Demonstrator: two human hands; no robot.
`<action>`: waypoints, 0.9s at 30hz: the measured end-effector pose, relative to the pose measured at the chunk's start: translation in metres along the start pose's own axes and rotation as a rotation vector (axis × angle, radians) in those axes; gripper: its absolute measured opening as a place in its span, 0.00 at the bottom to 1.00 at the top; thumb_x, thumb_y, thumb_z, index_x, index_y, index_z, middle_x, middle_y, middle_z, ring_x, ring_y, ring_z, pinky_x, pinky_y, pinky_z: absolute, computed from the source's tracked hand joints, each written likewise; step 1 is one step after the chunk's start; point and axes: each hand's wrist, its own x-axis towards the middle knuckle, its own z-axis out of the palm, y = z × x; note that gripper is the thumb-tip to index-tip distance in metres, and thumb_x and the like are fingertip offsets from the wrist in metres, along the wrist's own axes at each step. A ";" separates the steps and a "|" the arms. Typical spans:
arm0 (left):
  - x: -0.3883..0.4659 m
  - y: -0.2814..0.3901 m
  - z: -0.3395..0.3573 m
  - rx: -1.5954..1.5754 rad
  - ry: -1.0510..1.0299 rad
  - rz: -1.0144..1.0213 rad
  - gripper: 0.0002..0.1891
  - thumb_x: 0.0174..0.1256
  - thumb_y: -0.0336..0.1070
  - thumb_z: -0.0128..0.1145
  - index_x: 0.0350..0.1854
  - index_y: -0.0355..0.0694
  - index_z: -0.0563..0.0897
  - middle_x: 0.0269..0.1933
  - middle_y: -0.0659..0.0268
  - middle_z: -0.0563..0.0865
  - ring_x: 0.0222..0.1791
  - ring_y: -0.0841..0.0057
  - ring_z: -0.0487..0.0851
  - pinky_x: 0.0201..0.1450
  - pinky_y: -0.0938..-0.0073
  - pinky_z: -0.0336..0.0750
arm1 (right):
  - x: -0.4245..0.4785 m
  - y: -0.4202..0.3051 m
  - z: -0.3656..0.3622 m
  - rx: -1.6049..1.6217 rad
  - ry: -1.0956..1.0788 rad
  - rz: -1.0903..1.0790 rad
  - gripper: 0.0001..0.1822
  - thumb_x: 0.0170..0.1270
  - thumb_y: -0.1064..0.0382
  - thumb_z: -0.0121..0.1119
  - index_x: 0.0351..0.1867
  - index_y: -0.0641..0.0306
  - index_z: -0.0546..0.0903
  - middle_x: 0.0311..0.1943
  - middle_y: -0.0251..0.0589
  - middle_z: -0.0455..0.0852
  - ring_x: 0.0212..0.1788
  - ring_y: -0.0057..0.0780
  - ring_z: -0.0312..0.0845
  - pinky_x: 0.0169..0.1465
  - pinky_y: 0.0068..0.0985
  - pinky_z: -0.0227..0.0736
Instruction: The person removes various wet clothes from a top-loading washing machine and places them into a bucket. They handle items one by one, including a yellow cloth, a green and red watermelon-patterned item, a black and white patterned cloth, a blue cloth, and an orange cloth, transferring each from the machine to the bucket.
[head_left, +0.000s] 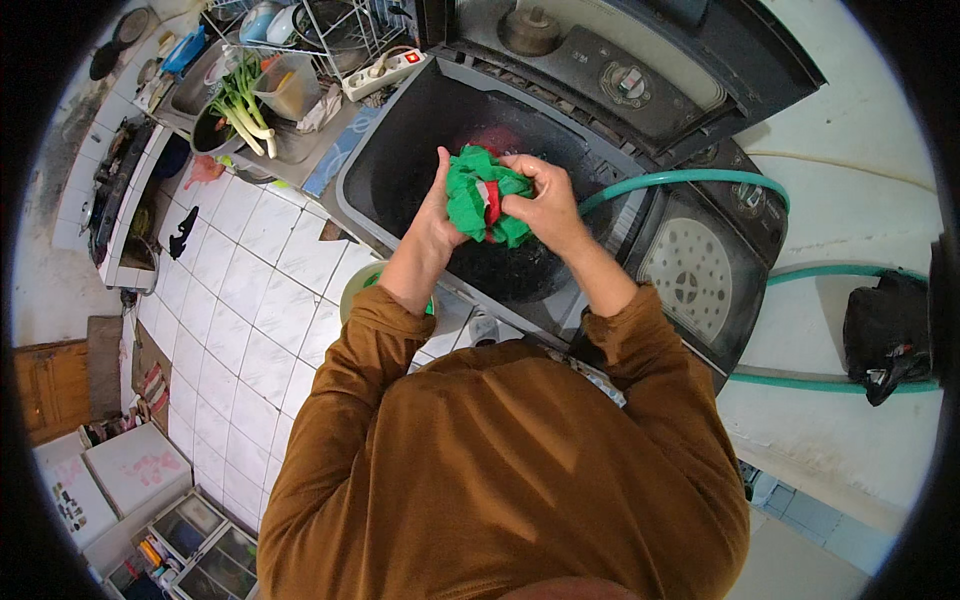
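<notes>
A bunched green cloth (469, 202) with a red strip (492, 201) across it is held up between my two hands. My left hand (439, 199) grips its left side, thumb pointing up. On the right side, the fingers of my right hand (546, 199) pinch the cloth beside the red strip. Both hands are over the open wash tub (390, 150) of a twin-tub washing machine. Behind the cloth, something red (495, 138) shows low in the dark tub; its shape is partly hidden.
A green hose (675, 178) arches over the tub's right side, beside the spin compartment's lid (686, 281). The raised washer lid (720, 60) stands behind. A power strip (384, 75) with a lit switch lies near the tub's corner. At left are leeks (244, 105); a bucket (352, 289) stands below.
</notes>
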 end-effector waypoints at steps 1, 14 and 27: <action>0.004 -0.001 0.004 -0.062 -0.082 0.025 0.33 0.55 0.69 0.42 0.47 0.42 0.75 0.45 0.59 0.80 0.47 0.64 0.78 0.50 0.57 0.72 | -0.005 0.008 0.002 0.243 0.005 0.216 0.10 0.35 0.70 0.59 0.24 0.71 0.74 0.30 0.40 0.80 0.38 0.32 0.78 0.46 0.25 0.69; 0.039 -0.018 0.033 -0.056 0.475 0.668 0.15 0.63 0.42 0.46 0.47 0.39 0.74 0.43 0.59 0.80 0.45 0.65 0.79 0.51 0.63 0.73 | 0.022 0.043 -0.013 0.634 0.111 0.334 0.30 0.53 0.52 0.64 0.55 0.61 0.68 0.52 0.40 0.72 0.54 0.27 0.68 0.57 0.29 0.63; 0.014 -0.032 0.058 1.425 0.155 1.370 0.17 0.42 0.26 0.62 0.37 0.37 0.75 0.48 0.58 0.80 0.51 0.67 0.77 0.61 0.63 0.62 | 0.034 0.074 -0.008 1.418 -0.229 0.760 0.22 0.63 0.44 0.45 0.49 0.56 0.74 0.49 0.39 0.77 0.51 0.32 0.73 0.57 0.34 0.66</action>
